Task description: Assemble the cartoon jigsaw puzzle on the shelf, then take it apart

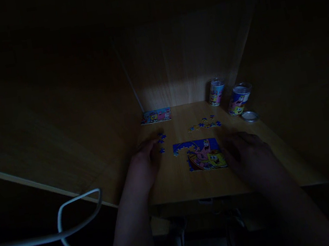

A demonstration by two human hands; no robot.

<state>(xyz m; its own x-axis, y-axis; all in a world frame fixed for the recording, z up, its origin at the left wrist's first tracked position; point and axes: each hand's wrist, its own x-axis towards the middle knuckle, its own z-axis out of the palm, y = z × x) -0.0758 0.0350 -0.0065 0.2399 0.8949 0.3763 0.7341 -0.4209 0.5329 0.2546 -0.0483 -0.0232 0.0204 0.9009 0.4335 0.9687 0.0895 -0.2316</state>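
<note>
A partly assembled cartoon jigsaw puzzle [204, 156] lies on the wooden surface, with a gap at its lower left. My right hand [247, 153] rests at the puzzle's right edge, thumb and fingers apart, holding nothing that I can see. On the other side, my left hand [143, 159] reaches to a few loose blue puzzle pieces [161, 137]; its fingertips are at them, with index finger and thumb apart. Dim light hides the finger detail. More loose puzzle pieces [205, 125], blue and yellow, lie behind the puzzle.
A finished-looking cartoon puzzle [156, 116] lies at the back left. Two printed canisters, one farther back [216, 92] and one nearer [240, 99], stand at the right beside a round metal lid [250, 116]. Wooden panels enclose the surface. A white cable [75, 232] loops at lower left.
</note>
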